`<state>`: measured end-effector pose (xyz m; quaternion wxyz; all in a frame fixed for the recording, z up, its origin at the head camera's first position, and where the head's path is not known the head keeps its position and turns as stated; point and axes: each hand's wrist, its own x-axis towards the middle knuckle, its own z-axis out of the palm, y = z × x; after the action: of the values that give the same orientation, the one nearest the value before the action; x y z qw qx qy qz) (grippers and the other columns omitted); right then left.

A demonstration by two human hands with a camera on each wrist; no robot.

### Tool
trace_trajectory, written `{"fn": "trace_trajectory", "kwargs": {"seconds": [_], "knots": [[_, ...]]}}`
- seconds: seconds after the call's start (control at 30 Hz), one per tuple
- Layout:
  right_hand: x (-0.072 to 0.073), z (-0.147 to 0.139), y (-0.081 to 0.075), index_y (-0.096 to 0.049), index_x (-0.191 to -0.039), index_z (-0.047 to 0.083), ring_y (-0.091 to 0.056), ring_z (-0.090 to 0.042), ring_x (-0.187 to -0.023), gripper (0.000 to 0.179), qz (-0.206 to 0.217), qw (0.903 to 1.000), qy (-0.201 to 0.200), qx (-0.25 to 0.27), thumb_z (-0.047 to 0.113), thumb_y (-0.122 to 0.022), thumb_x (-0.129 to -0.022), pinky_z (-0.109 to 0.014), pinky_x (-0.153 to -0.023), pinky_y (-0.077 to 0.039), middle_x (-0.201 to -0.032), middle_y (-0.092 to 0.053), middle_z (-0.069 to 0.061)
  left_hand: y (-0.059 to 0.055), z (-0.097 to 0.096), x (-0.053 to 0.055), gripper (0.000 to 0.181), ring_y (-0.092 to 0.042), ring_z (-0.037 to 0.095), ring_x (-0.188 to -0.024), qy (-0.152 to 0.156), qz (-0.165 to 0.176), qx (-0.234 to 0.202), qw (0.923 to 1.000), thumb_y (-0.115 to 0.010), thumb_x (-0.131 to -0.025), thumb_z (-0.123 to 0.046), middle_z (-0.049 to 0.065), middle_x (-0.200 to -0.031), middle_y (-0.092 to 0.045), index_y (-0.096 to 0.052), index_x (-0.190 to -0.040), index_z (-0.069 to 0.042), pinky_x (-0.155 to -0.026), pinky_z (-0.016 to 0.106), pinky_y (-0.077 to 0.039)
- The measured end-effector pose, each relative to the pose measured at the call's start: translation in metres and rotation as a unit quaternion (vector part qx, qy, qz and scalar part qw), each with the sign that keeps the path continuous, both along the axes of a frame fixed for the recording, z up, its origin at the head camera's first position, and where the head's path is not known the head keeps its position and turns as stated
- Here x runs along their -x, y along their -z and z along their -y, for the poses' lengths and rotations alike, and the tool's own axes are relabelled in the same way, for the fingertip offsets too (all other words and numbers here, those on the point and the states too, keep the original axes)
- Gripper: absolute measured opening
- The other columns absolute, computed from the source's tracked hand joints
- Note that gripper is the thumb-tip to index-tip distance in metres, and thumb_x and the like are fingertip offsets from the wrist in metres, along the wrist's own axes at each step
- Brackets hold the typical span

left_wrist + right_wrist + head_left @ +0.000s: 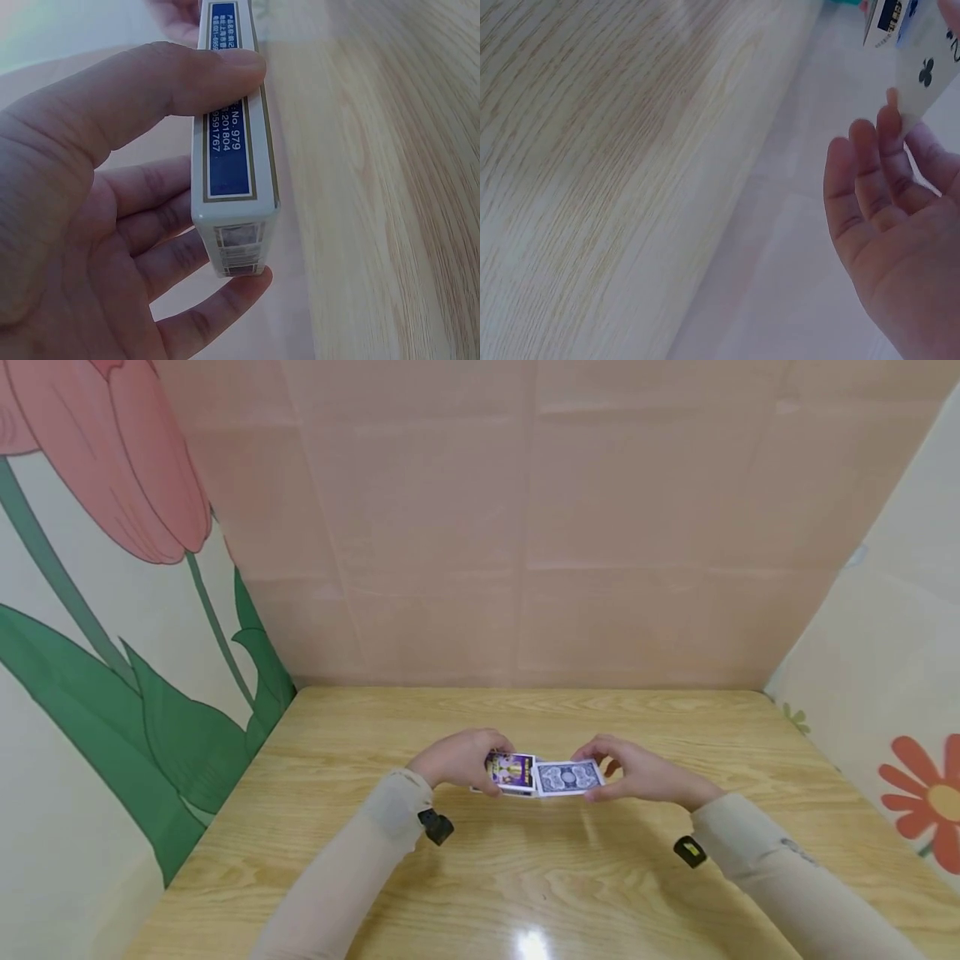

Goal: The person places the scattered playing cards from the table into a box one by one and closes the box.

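Observation:
My left hand [467, 761] grips a playing card box [513, 771] with a purple picture on its front. In the left wrist view the thumb lies across the dark blue printed side of the box [229, 169], with the fingers behind it. My right hand [636, 771] pinches the outer end of the playing cards [567, 777], whose patterned blue-grey backs face up in the head view. The inner end of the cards meets the open end of the box. From below, the right wrist view shows a card face [928, 71] with a black club.
Both hands are over a wood-grain table [480, 877]. Behind it rises a pinkish-beige covering [525, 543]. A wall with painted tulips [142, 468] stands at left, and one with red flowers [930, 793] at right. Small black devices [436, 826] are on the wrists.

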<state>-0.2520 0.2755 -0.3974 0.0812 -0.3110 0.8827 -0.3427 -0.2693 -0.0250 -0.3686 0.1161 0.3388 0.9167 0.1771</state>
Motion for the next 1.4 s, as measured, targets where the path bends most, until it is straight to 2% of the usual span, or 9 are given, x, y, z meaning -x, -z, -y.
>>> {"fn": "trace_trajectory", "kwargs": {"seconds": [0.2, 0.3, 0.5, 0.67, 0.8, 0.97, 1.17, 1.4], "knots": [[0.001, 0.004, -0.002, -0.058, -0.118, 0.009, -0.053, -0.016, -0.094, 0.055, -0.029, 0.9992, 0.027, -0.007, 0.032, -0.082, -0.075, -0.042, -0.081, -0.049, -0.105, -0.058, 0.000, -0.002, -0.001, -0.001, 0.060, -0.056, 0.008, -0.092, -0.003, 0.003, -0.002, 1.0000, -0.085, -0.073, -0.021, -0.003, -0.111, -0.061, -0.060, -0.127, -0.013, -0.084, 0.025, -0.048], [0.001, 0.006, -0.001, -0.057, -0.117, 0.008, -0.052, -0.015, -0.093, 0.056, -0.034, 0.9989, 0.029, -0.011, 0.033, -0.083, -0.073, -0.042, -0.080, -0.049, -0.104, -0.058, 0.000, -0.003, -0.001, -0.001, 0.060, -0.056, 0.008, -0.092, -0.006, 0.004, -0.002, 1.0000, -0.085, -0.073, -0.021, -0.004, -0.112, -0.061, -0.060, -0.127, -0.013, -0.084, 0.025, -0.048], [0.001, 0.007, -0.001, -0.057, -0.116, 0.009, -0.052, -0.015, -0.092, 0.055, -0.038, 0.9987, 0.030, -0.013, 0.033, -0.083, -0.073, -0.035, -0.079, -0.048, -0.103, -0.058, 0.001, -0.002, -0.001, 0.000, 0.060, -0.056, 0.008, -0.093, -0.007, -0.001, 0.000, 1.0000, -0.085, -0.073, -0.023, -0.004, -0.112, -0.062, -0.060, -0.126, -0.014, -0.085, 0.026, -0.048], [0.001, 0.012, -0.002, -0.057, -0.114, 0.009, -0.052, -0.015, -0.091, 0.052, -0.044, 0.9984, 0.034, -0.009, 0.028, -0.084, -0.073, -0.037, -0.078, -0.048, -0.102, -0.059, 0.001, -0.003, -0.002, 0.000, 0.059, -0.057, 0.008, -0.092, -0.010, -0.001, -0.002, 0.9999, -0.085, -0.074, -0.022, -0.003, -0.112, -0.062, -0.060, -0.127, -0.014, -0.085, 0.026, -0.048], [0.001, 0.016, -0.003, -0.057, -0.114, 0.009, -0.052, -0.014, -0.091, 0.053, -0.052, 0.9980, 0.036, -0.011, 0.032, -0.084, -0.073, -0.037, -0.078, -0.048, -0.102, -0.059, 0.002, -0.004, -0.003, 0.001, 0.059, -0.056, 0.007, -0.092, -0.010, 0.000, -0.003, 0.9999, -0.085, -0.073, -0.023, -0.004, -0.112, -0.062, -0.060, -0.127, -0.014, -0.084, 0.026, -0.048], [0.002, 0.023, -0.001, -0.056, -0.115, 0.010, -0.051, -0.015, -0.091, 0.056, -0.042, 0.9985, 0.036, -0.006, 0.035, -0.083, -0.073, -0.040, -0.078, -0.047, -0.103, -0.059, 0.002, -0.005, -0.004, 0.001, 0.059, -0.057, 0.007, -0.091, -0.007, -0.001, -0.006, 1.0000, -0.085, -0.072, -0.023, -0.004, -0.111, -0.062, -0.061, -0.126, -0.014, -0.084, 0.025, -0.048], [0.002, 0.026, 0.002, -0.054, -0.117, 0.010, -0.051, -0.016, -0.092, 0.058, -0.029, 0.9991, 0.032, 0.003, 0.032, -0.084, -0.073, -0.034, -0.078, -0.044, -0.104, -0.059, 0.001, -0.004, -0.005, 0.001, 0.058, -0.057, 0.008, -0.091, -0.003, -0.002, -0.012, 0.9999, -0.085, -0.072, -0.020, -0.004, -0.110, -0.063, -0.062, -0.124, -0.013, -0.084, 0.025, -0.048], [-0.001, 0.012, 0.006, -0.050, -0.125, 0.006, -0.051, -0.024, -0.104, 0.069, -0.022, 0.9993, 0.030, 0.007, 0.035, -0.084, -0.072, -0.041, -0.083, -0.045, -0.118, -0.057, -0.006, -0.004, -0.004, 0.000, 0.058, -0.057, 0.008, -0.091, 0.000, -0.007, -0.012, 0.9999, -0.085, -0.073, -0.021, -0.003, -0.110, -0.063, -0.062, -0.125, -0.012, -0.084, 0.025, -0.048]]}}
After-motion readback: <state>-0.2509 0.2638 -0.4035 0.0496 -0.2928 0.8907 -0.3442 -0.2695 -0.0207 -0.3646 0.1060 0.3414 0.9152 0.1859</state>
